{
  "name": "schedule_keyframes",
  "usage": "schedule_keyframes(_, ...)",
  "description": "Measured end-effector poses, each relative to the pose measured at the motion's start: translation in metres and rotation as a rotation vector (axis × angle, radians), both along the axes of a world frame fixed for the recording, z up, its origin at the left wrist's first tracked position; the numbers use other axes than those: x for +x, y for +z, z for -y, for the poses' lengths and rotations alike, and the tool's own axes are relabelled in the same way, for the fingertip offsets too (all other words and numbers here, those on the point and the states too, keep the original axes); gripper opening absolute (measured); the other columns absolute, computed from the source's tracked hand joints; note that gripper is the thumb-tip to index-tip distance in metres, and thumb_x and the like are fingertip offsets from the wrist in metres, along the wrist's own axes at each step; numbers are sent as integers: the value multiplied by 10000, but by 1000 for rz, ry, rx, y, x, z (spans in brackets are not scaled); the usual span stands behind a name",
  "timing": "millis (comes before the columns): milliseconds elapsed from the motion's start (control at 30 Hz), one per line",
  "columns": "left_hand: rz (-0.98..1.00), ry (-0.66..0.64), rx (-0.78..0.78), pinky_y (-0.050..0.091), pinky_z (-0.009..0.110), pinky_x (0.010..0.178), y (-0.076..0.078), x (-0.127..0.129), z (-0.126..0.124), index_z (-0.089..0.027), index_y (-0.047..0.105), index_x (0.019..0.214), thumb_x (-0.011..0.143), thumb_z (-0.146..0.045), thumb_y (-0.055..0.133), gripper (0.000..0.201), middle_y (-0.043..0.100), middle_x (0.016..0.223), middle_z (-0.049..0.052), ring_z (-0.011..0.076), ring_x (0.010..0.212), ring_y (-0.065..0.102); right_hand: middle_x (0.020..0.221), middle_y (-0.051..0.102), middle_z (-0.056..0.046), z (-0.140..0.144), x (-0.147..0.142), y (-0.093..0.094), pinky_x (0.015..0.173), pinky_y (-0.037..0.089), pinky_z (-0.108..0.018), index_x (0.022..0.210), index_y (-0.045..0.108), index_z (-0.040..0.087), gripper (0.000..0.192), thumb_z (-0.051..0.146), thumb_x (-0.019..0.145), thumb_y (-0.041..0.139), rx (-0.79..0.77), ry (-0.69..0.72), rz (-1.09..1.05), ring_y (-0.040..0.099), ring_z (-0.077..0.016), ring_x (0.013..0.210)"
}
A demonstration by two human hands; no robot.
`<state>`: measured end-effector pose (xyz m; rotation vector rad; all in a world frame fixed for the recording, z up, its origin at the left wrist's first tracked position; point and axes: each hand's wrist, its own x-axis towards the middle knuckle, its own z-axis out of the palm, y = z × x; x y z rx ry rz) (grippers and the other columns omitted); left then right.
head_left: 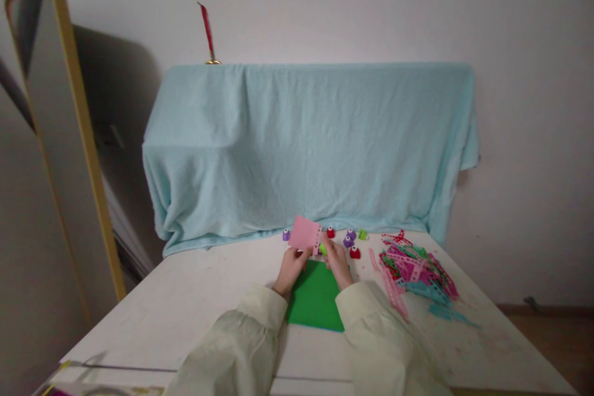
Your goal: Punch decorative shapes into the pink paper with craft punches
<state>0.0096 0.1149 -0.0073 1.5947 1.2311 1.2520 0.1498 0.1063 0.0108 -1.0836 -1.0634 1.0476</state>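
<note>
A pink sheet of paper [304, 234] is held up over the table, with a row of small punched holes along its right edge. My left hand [292, 266] pinches its lower edge between thumb and fingers. Closed around a lime-green craft punch [323, 249], my right hand [338, 263] is at the sheet's right edge; its fingers partly cover the punch. Beneath both hands lies a green sheet stack [314, 297]. Behind the right hand stand small punches: a red one [330, 232], purple ones [349, 238], a green one [362, 234] and another red one [355, 252].
Punched paper strips in several colours [417, 269] are heaped on the right of the white table [208, 303]. A purple punch [286, 234] stands left of the pink sheet. A light-blue cloth [301, 148] drapes behind, and a gold-framed mirror [83, 105] leans at left.
</note>
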Motion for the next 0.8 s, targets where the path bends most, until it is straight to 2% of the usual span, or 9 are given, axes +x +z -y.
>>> schedule_keyframes(333, -14, 7, 19, 300, 218, 453, 2, -1, 2, -95, 614, 665, 762, -580, 513, 505, 495, 463, -9, 112, 443, 456, 417, 367, 42, 9, -2, 12, 395, 203, -253, 603, 535, 196, 519, 712, 648, 554, 29, -20, 42, 348, -112, 405)
schedule_keyframes(633, -36, -17, 13, 297, 212, 459, 1, 1, 2, -99, 618, 660, 773, -547, 518, 473, 499, 468, -12, 108, 450, 454, 455, 326, 70, 0, 0, -1, 400, 223, -235, 616, 457, 199, 497, 680, 736, 484, 60, 14, 145, 304, -87, 399)
schedule_keyframes(800, -14, -57, 45, 293, 209, 449, 4, 1, 4, -109, 613, 686, 799, -521, 502, 442, 480, 463, -25, 102, 440, 436, 463, 344, 71, -3, 0, -7, 411, 237, -232, 595, 437, 203, 481, 658, 718, 536, 55, 66, 173, 332, -87, 406)
